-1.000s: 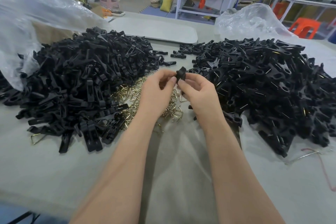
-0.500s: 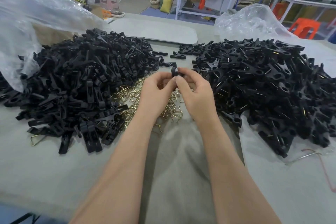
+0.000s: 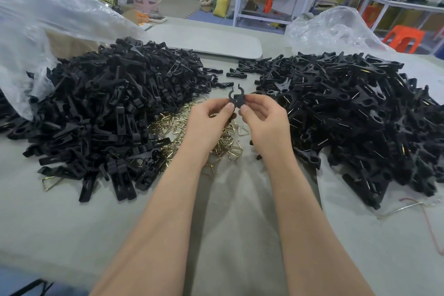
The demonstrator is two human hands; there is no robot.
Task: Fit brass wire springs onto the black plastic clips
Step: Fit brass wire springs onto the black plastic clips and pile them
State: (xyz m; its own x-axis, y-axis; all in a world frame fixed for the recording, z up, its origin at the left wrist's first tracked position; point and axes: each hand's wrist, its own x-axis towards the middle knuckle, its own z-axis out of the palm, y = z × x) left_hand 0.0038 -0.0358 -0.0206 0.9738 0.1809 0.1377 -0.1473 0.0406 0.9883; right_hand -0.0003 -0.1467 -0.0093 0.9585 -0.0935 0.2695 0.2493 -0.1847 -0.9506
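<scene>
A black plastic clip is held up between both hands above the table, its two jaw prongs pointing away from me. My left hand pinches its left side with thumb and fingers. My right hand pinches its right side. Under the hands lies a loose heap of brass wire springs. A big pile of black clip parts fills the left. Another pile of black clips, with wire glinting in many, fills the right.
Crumpled clear plastic bags lie at the far left and far right. A pale oval board lies at the back. One loose spring lies left of the pile. The grey table shows bare cloth near me.
Both hands have lifted the clip slightly away from me and turned it, so its forked jaws now stand in plain sight above the fingertips.
</scene>
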